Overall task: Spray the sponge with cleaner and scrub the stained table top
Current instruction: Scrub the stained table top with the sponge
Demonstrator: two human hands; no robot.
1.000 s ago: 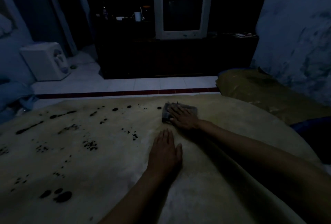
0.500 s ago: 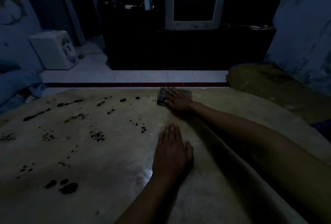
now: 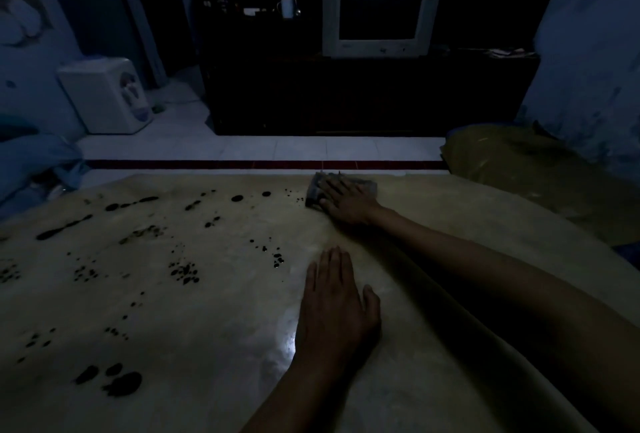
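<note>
**My hands on a stained bench in a dim room**

My right hand [image 3: 348, 202] lies flat with the fingers spread on a grey rectangular sponge [image 3: 313, 192], pressing it down at the far edge of the pale beige bench [image 3: 207, 311]. The hand covers most of the sponge; only its left end and a strip on the far right show. My left hand [image 3: 336, 308] rests palm down on the bare bench nearer to me, fingers straight and close together, gripping nothing. Black ink-like stains [image 3: 121, 382] dot the bench to the left of both hands, from small specks just beside the sponge to larger blots near the front left. Beyond the bench are white floor tiles, a dark low cabinet [image 3: 346, 96] with a white boxy television [image 3: 379, 4] on top, and a white appliance [image 3: 107, 95] on the floor at the left.
</note>
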